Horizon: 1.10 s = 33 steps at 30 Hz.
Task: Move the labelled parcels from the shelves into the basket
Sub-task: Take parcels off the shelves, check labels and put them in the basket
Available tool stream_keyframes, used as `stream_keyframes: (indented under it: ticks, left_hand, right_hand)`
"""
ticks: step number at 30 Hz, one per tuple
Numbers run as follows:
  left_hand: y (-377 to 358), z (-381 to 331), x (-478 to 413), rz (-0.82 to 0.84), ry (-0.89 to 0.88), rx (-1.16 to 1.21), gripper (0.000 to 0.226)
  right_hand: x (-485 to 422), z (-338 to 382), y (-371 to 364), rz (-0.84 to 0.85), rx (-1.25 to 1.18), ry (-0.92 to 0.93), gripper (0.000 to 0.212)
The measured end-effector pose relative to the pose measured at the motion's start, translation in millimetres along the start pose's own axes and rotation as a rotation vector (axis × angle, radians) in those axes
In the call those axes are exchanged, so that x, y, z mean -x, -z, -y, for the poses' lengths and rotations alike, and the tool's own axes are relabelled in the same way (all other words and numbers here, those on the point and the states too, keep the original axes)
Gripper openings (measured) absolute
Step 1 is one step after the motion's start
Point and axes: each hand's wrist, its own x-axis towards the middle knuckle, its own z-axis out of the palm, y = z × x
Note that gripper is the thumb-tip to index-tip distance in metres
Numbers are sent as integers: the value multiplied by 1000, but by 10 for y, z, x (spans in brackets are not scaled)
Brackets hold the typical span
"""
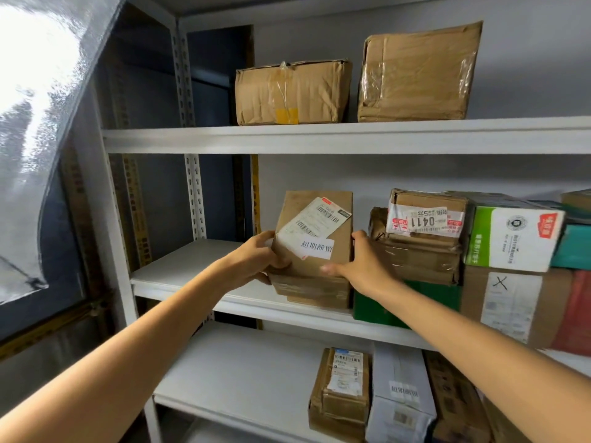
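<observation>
A brown cardboard parcel point(332, 251) with a white shipping label and a white name strip stands tilted on the middle shelf point(192, 270). My left hand point(256, 260) grips its left edge, fingers curled round the side. My right hand point(361, 266) holds its right edge, thumb across the front. Other labelled parcels sit close by: a taped one marked 0411 point(425, 219) to the right, and a small brown one point(342, 394) on the shelf below. No basket is in view.
Two plain brown boxes point(291, 91) point(419, 75) sit on the top shelf. A green-and-white box point(511, 231), a green box point(412, 298) and more cartons crowd the middle shelf's right side. A white box point(399, 394) stands below. A shiny plastic sheet point(41, 107) hangs at left.
</observation>
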Motion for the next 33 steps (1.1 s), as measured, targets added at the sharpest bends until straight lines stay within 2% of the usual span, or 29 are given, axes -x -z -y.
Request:
stream_keyframes:
  ticks: [4,8,12,15,18,25,33]
  left_hand:
    - [-164,233,-3,-34,-89,12,81]
    - [-259,572,139,-49,-178,-57,101]
    - [-346,985,331,-157,-198,-124,117]
    - [-433,1193,511,-195,-202,-102,120]
    - [-487,1365,732,-235,-218,-181,125]
    - [-922,1969,1421,-186,-137,-245,121]
    - [-1928,2411,1621,-32,-15,-261,114]
  right_hand:
    - [123,-67,-117,68,87,55,123]
    - [208,-199,-203,144,131,65,140]
    - [380,-348,-279,166,37,76,137]
    - [567,-455,-362,191,-41,97,132]
    - [818,-638,-514,194,-112,106,134]
    - [1731,-1306,-821,269,-201,-8,134]
    - [2670,-2245,-632,193,-239,-231,131]
